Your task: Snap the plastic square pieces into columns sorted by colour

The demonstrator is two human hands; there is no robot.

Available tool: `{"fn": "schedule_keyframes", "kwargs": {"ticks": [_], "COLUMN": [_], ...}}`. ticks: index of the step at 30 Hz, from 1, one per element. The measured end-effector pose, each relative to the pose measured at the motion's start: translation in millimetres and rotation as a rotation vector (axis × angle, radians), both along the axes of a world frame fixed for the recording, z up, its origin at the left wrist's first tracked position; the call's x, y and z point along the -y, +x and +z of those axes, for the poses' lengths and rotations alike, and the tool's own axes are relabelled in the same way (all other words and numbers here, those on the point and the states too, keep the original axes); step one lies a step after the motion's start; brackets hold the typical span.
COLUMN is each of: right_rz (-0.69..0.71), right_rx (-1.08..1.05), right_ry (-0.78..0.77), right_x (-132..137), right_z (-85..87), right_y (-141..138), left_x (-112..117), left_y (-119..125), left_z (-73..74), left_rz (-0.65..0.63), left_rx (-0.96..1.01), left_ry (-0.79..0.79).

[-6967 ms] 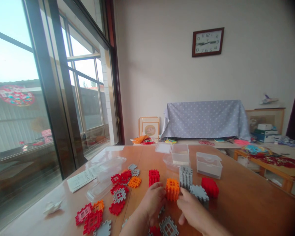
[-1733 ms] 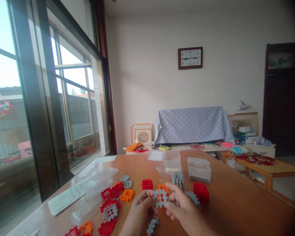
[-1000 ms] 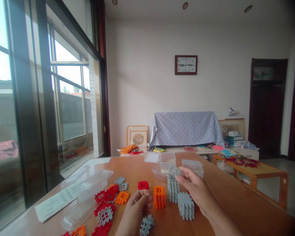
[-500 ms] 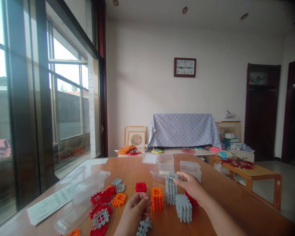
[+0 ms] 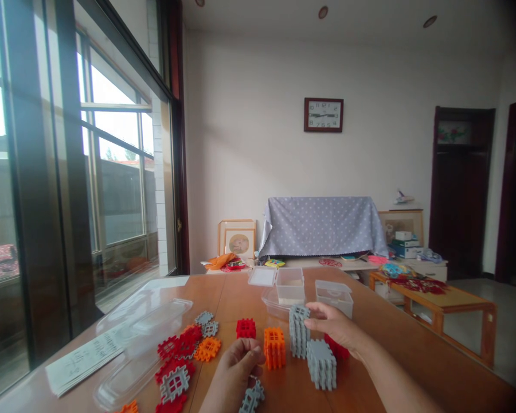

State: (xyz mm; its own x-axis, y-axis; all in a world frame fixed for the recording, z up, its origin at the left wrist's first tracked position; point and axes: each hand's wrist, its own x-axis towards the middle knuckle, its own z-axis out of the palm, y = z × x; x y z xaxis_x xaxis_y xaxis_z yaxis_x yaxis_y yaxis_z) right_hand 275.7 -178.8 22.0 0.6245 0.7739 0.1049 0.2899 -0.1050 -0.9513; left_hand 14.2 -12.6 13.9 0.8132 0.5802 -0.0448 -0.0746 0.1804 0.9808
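The left hand (image 5: 238,367) curls shut, so the inside is hidden, and the gray stack (image 5: 321,364) hides most of the red stack (image 5: 339,352)

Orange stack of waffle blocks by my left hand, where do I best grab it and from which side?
Probably pinch the orange stack by its front and back faces, from above on your side: it stands upright, and the grey stack sits close on its right.

L hand (image 5: 238,367) curled in loose fist, low; R hand (image 5: 334,324) reaching fwd, fingers (image 5: 315,316) extended, slightly bent.
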Motion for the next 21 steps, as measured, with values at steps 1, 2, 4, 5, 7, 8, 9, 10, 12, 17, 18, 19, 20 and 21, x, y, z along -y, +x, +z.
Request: {"fn": "schedule_keyframes", "kwargs": {"ticks": [1, 2, 4, 5, 7, 8, 9, 10, 12, 17, 18, 19, 20, 21], "right_rz": [0.003, 0.002, -0.006, -0.010, -0.021, -0.030, -0.041, -0.052, -0.068, -0.078, -0.079, -0.081, -0.088, -0.100], "right_rx": [0.001, 0.005, 0.019, 0.027, 0.043, 0.051, 0.059, 0.067, 0.084, 0.115, 0.119, 0.121, 0.121, 0.119], "right_ry": [-0.002, -0.003, -0.001, 0.001, 0.006, 0.007, 0.008, 0.010, 0.014, 0.025, 0.028, 0.032, 0.038, 0.046], "right_x": [0.1, 0.1, -0.2, -0.5, -1.2, -1.6, -1.9, -2.3, -2.7, -1.9, -1.6, -1.2, -0.9, -0.5], "right_z": [0.9, 1.7, 2.6, 2.7, 2.4, 2.2, 2.1, 2.3, 3.3, 7.2, 7.5, 7.6, 7.6, 7.6], "right_y": [-0.8, -1.6, -2.5, -2.4, -1.5, -0.7, 0.0, 0.7, 1.4, -0.2, -0.8, -1.2, -1.6, -1.9], "left_x": [0.6, 1.2, 2.2, 2.6, 3.2, 3.3, 3.3, 3.2, 2.7, 1.1, 1.2, 1.3, 1.5, 1.5], "left_y": [-0.3, -0.7, -1.4, -1.6, -1.9, -1.9, -1.9, -1.8, -1.4, -0.7, -0.7, -0.8, -0.9, -1.1], "left_z": [1.1, 2.2, 4.0, 4.6, 5.3, 5.3, 5.3, 5.1, 4.3, 1.9, 1.8, 1.9, 2.3, 2.8], "left_rz": [0.005, 0.011, 0.017, 0.018, 0.017, 0.016, 0.015, 0.014, 0.016, 0.023, 0.022, 0.021, 0.022, 0.026], "left_rx": [-0.003, -0.005, -0.007, -0.008, -0.010, -0.011, -0.013, -0.014, -0.016, -0.024, -0.026, -0.025, -0.023, -0.021], "left_ry": [0.003, 0.007, 0.016, 0.020, 0.024, 0.025, 0.027, 0.028, 0.031, 0.037, 0.039, 0.041, 0.045, 0.051]}}
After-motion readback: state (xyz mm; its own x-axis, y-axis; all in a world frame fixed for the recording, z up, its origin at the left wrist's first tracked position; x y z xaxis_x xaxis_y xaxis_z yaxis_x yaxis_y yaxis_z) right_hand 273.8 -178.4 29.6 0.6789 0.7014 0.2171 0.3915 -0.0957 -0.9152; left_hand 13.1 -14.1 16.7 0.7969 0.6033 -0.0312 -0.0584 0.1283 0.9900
